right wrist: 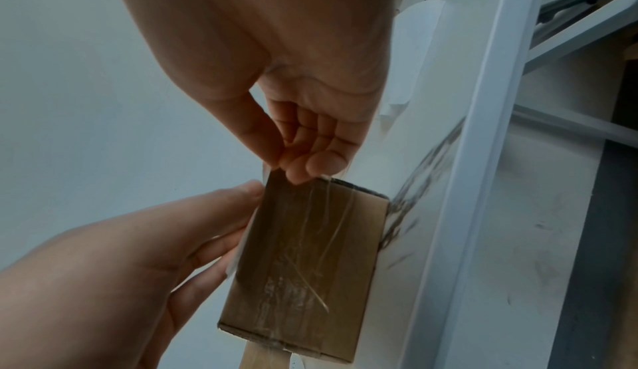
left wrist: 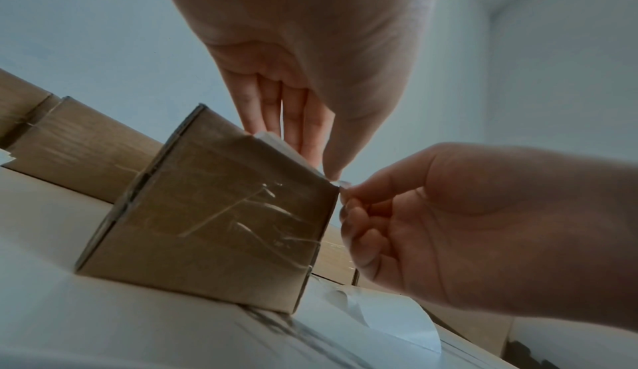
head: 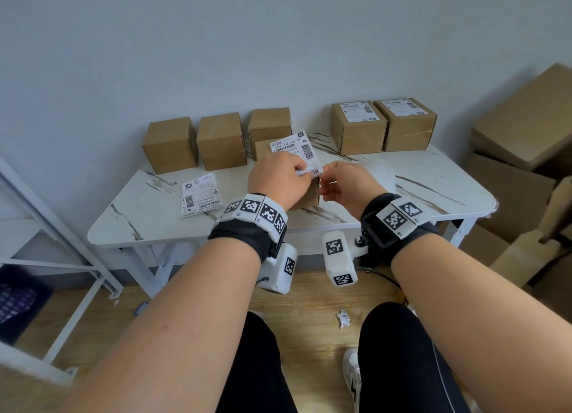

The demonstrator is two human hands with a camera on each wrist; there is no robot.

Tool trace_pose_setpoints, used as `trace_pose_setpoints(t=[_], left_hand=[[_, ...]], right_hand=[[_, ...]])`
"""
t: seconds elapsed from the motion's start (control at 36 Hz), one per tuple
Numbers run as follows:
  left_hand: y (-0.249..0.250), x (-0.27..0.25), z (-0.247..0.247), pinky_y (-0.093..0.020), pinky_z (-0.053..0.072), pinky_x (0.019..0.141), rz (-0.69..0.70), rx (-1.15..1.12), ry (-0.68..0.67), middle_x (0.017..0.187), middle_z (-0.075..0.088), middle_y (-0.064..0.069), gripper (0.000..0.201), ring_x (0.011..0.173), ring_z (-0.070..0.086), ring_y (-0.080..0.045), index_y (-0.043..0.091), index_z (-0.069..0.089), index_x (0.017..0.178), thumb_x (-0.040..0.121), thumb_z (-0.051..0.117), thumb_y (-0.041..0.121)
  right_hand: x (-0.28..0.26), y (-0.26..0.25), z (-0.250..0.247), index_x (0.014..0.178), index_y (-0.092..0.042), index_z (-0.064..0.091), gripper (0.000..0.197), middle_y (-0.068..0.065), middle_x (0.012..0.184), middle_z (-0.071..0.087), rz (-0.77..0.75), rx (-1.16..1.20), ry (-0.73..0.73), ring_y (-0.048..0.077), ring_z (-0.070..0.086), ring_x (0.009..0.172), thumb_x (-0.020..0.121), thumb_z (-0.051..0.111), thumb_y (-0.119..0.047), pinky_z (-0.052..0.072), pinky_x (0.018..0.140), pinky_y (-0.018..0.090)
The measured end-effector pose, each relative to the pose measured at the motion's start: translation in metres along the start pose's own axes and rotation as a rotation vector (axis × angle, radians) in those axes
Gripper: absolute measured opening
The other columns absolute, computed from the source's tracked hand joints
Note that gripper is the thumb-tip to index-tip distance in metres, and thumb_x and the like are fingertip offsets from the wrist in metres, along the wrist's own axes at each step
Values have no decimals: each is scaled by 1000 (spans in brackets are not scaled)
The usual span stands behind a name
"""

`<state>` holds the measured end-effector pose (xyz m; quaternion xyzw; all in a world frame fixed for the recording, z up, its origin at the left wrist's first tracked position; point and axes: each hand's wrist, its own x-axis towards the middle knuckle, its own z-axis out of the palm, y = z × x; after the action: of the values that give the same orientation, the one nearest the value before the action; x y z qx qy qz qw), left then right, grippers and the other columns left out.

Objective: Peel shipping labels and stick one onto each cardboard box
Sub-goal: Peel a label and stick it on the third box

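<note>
Label (head: 295, 148) is pinched along its near edge by both hands over the front box (head: 309, 196), which stands on the worktop (head: 402, 177); left hand (head: 278, 177) has thumb and fingers curled onto the left part of that edge, right hand (head: 346, 180) pinches the right corner between thumb and forefinger. Far part of the label stands tilted up, not yet laid flat. Risks, as judged: thin paper with exposed adhesive could fold onto itself or grab the box top crooked if one side touches first; trapped air would leave wrinkles across the barcode; the light box might slide or tip under uneven pressing, since neither hand steadies it. From the wrist views the box side is plain brown cardboard, square-edged, wrapped with glossy clear tape that is creased and streaked; a label overlapping that slick tape may hold less well. Three unlabelled boxes (head: 221, 142) stand in a row at the back left, two labelled boxes (head: 359, 128) at the back right. Spare labels (head: 201, 194) lie flat to the left on the white, dark-veined marble-pattern top with rounded corners. A curled white backing sheet (left wrist: 390, 320) lies just beside the front box.
</note>
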<state>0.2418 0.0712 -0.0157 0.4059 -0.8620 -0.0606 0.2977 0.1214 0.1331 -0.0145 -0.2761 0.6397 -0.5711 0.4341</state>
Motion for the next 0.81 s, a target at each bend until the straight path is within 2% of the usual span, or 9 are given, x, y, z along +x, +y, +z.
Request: trace_pose_setpoints(t=[0.08,0.33,0.5,0.56,0.64,0.72,0.81], left_hand=[[2,0,0,-33,55,74,-10,2,-1,103,72,7,29,90,64,-15,17,75,88,83,63,43],[5,1,-2,-32,55,70,-28,3,-22,96,72,7,30,85,64,-15,22,75,85,81,63,48],[5,3,-2,-27,54,71,-41,4,-10,105,72,9,25,92,64,-14,22,75,87,84,61,42],[5,3,-3,-24,50,72,-41,-4,-11,111,70,9,22,97,64,-14,26,75,94,86,58,39],[5,3,-4,-21,42,66,-24,4,-3,113,70,7,23,98,63,-16,28,74,98,89,55,36],[6,3,-3,-17,32,52,-31,16,5,111,70,2,21,91,63,-19,23,74,90,89,53,29],[6,2,-3,-17,29,48,-59,17,27,103,71,1,20,80,59,-18,17,72,83,87,53,23]], right_hand=[[1,4,-3,73,-6,47,27,14,68,48,-39,5,-28,24,48,54,92,43,12,42,49,30],[5,9,-11,74,-10,54,24,11,72,53,-141,-38,-72,20,52,53,87,48,10,45,51,27],[8,10,-11,74,-9,57,24,10,74,56,-162,-55,-75,19,53,54,87,47,9,47,51,26],[9,10,-11,74,-9,58,25,9,72,56,-165,-54,-72,19,53,55,87,47,10,47,51,26],[9,11,-11,73,-9,57,27,8,70,56,-162,-47,-70,19,53,55,87,46,10,46,52,27],[10,11,-12,73,-9,57,25,8,69,55,-155,-48,-66,20,53,55,87,48,10,46,53,28],[11,12,-12,75,-9,57,23,9,70,55,-146,-51,-55,20,53,55,86,49,10,47,54,29]])
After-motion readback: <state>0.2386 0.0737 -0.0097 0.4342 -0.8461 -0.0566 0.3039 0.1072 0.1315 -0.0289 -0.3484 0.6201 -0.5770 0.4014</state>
